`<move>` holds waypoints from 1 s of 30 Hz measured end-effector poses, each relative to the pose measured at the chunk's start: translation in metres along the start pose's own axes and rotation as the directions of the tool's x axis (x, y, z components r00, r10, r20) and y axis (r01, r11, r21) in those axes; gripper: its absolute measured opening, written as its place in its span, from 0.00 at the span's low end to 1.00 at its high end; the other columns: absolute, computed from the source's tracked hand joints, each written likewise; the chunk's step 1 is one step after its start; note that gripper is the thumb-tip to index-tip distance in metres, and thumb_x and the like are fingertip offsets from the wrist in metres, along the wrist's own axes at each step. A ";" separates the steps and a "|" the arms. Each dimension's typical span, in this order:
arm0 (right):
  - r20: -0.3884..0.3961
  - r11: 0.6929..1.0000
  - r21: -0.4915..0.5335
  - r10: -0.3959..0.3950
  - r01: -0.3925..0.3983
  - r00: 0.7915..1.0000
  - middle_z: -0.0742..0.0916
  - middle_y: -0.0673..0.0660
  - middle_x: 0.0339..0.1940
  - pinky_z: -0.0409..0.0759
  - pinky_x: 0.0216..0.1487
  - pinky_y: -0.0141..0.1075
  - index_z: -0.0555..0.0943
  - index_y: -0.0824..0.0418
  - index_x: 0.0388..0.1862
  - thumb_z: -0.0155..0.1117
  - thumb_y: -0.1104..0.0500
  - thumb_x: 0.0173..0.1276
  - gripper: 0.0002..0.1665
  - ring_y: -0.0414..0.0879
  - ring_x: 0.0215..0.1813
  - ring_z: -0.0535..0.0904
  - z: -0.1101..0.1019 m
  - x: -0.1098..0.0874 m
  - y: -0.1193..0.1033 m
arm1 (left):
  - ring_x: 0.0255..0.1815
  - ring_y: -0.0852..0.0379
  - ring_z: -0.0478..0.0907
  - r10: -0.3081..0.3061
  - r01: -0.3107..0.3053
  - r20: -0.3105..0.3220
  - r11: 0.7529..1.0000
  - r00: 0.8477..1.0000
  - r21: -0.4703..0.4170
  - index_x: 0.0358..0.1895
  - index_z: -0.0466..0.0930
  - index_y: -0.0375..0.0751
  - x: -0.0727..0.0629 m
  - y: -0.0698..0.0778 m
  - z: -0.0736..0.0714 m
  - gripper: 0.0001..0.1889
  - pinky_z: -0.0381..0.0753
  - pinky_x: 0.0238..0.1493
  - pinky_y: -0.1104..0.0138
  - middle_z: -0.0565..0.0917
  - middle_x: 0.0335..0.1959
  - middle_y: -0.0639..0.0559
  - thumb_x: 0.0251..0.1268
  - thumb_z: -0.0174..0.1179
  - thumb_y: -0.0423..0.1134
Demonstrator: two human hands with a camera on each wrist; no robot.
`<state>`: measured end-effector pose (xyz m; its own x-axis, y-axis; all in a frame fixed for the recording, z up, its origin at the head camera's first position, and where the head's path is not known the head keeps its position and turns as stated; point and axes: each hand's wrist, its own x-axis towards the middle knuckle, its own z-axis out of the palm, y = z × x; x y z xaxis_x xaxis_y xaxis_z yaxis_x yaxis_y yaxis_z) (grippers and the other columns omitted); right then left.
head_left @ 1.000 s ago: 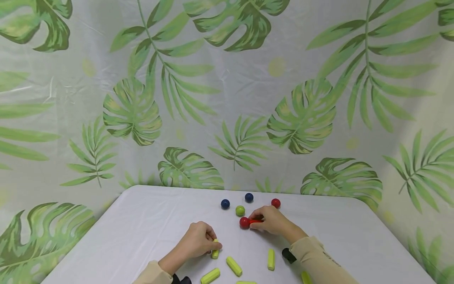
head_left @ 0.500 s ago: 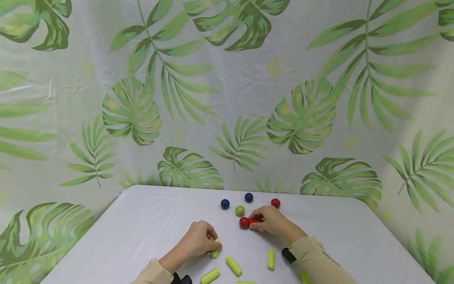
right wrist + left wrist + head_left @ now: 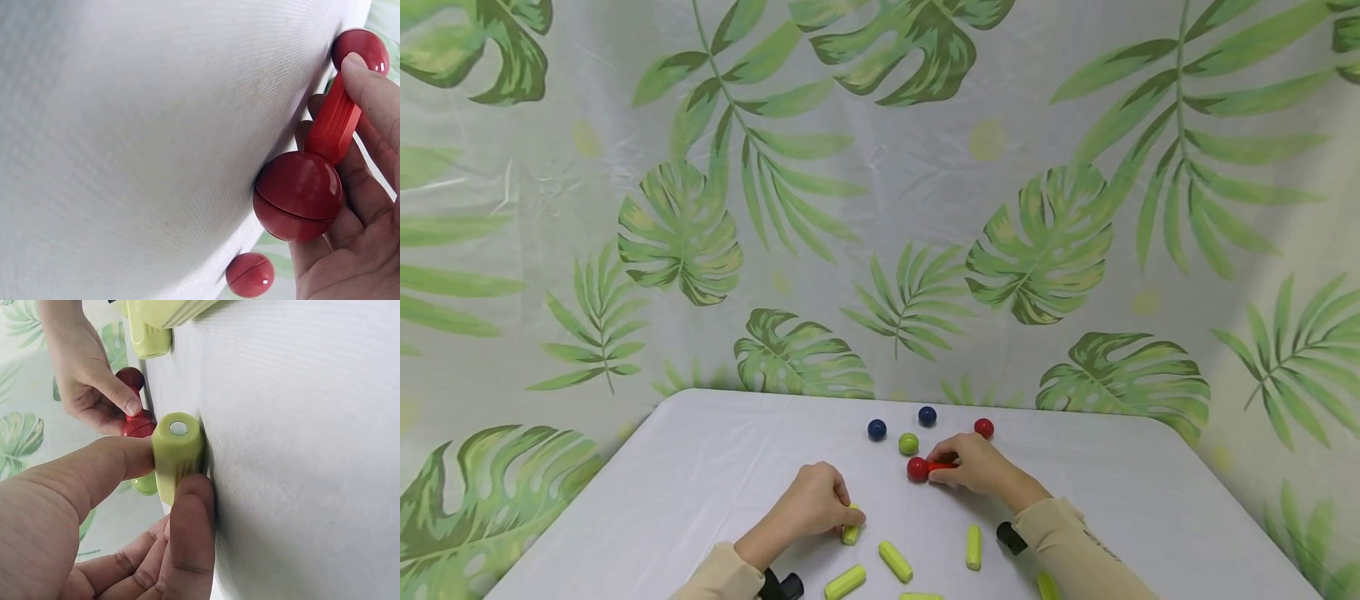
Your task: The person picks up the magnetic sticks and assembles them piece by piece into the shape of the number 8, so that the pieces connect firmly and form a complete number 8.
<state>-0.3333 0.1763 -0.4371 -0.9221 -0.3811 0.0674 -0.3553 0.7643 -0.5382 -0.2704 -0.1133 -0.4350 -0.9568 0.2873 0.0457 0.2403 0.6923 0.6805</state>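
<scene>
My left hand [image 3: 811,504] pinches a yellow-green magnetic rod [image 3: 170,456] between thumb and fingers, low over the white table. A silvery round disc [image 3: 179,428] shows in the rod's end. Farther back and to the right, my right hand [image 3: 973,468] holds a red magnetic rod [image 3: 334,125], thumb near one end. That rod has a red ball [image 3: 299,195] at one end and a second red ball [image 3: 360,49] at the other. In the head view the hand hides the second ball, while the first ball [image 3: 917,469] points left.
Behind the right hand lie a green ball [image 3: 908,443], two dark blue balls [image 3: 877,430] and a loose red ball [image 3: 983,428]. Several yellow-green rods [image 3: 895,562] lie nearer the front of the white table [image 3: 700,467]. A leaf-patterned curtain [image 3: 910,208] hangs behind.
My left hand has shifted slightly left with the yellow-green rod, whose tilt varies a little. The right hand and the red rod with its balls stay where they were.
</scene>
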 end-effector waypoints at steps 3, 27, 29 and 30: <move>0.002 1.000 0.004 0.000 0.000 1.000 0.90 0.47 0.41 0.86 0.51 0.39 0.92 0.54 0.46 0.82 0.59 0.65 0.11 0.42 0.43 0.80 -0.001 0.000 0.000 | 0.14 0.64 0.78 0.005 -0.005 0.013 1.000 1.000 -0.002 0.20 0.81 0.43 0.000 0.001 -0.001 0.17 0.77 0.21 0.70 0.81 0.14 0.57 0.51 0.84 0.36; 0.004 1.000 -0.011 -0.020 0.020 1.000 0.90 0.47 0.40 0.84 0.50 0.36 0.92 0.54 0.46 0.81 0.58 0.66 0.10 0.42 0.43 0.79 -0.001 0.001 0.001 | 0.19 0.63 0.80 -0.071 0.078 0.054 0.987 0.996 -0.141 0.25 0.87 0.44 0.024 0.009 0.010 0.09 0.80 0.25 0.70 0.83 0.17 0.56 0.57 0.79 0.38; 0.002 1.000 -0.013 -0.018 0.018 1.000 0.90 0.46 0.40 0.84 0.50 0.37 0.92 0.54 0.46 0.81 0.58 0.66 0.10 0.42 0.43 0.79 -0.001 0.001 0.001 | 0.19 0.64 0.81 -0.083 0.093 0.065 0.978 0.994 -0.185 0.26 0.88 0.42 0.027 0.010 0.013 0.08 0.82 0.26 0.70 0.84 0.18 0.55 0.58 0.79 0.37; 0.000 1.000 -0.016 -0.017 0.017 1.000 0.90 0.46 0.40 0.85 0.50 0.37 0.92 0.54 0.46 0.81 0.58 0.66 0.11 0.42 0.43 0.79 -0.001 0.001 0.002 | 0.20 0.64 0.81 -0.087 0.099 0.068 0.974 0.994 -0.202 0.27 0.88 0.42 0.028 0.010 0.014 0.08 0.83 0.26 0.70 0.85 0.19 0.55 0.58 0.78 0.37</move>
<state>-0.3352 0.1774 -0.4373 -0.9159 -0.3942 0.0764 -0.3732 0.7657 -0.5239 -0.2929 -0.0887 -0.4374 -0.9605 0.2709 -0.0635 0.1067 0.5693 0.8151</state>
